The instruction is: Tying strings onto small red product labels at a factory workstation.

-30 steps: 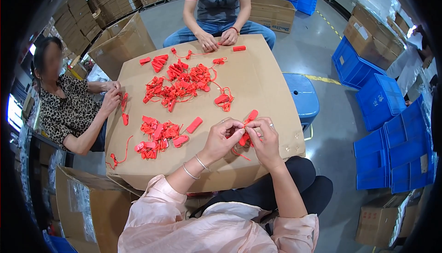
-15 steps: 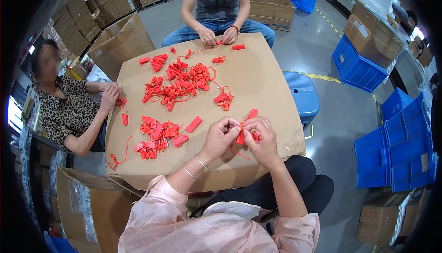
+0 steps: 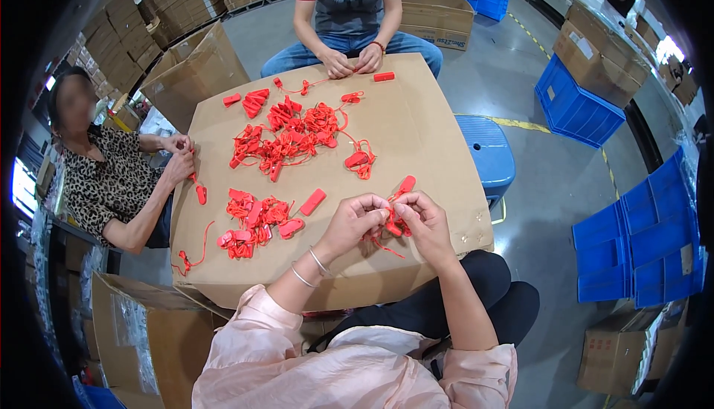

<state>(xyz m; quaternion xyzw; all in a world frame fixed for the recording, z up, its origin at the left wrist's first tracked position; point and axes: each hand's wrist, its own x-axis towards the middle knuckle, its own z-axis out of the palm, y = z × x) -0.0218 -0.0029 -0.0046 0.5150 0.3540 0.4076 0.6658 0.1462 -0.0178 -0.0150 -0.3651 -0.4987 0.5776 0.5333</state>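
At the near edge of the cardboard-topped table [image 3: 424, 126], my left hand [image 3: 358, 221] pinches a red cord [image 3: 393, 226] between thumb and fingers. My right hand [image 3: 424, 224] is closed on the same cord from the other side, fingertips close to the left ones. A red plastic piece [image 3: 405, 184] sticks out beyond the fingertips, and a loose cord end trails below. Fingers partly hide the bundle between them. Left of my hands lies a small heap of red corded pieces [image 3: 256, 219], with a single red block [image 3: 313, 201] beside it.
A larger tangled red heap [image 3: 290, 137] fills the table's middle. Two co-workers sit at the far side and the left, each handling red cord. A blue stool [image 3: 483, 149] stands right of the table. Blue crates [image 3: 580, 104] and cardboard boxes [image 3: 197, 67] surround us.
My fingertips have shifted slightly on the cord, the right hand's grip moving a little. The co-worker at the left has spread their hands along the cord.
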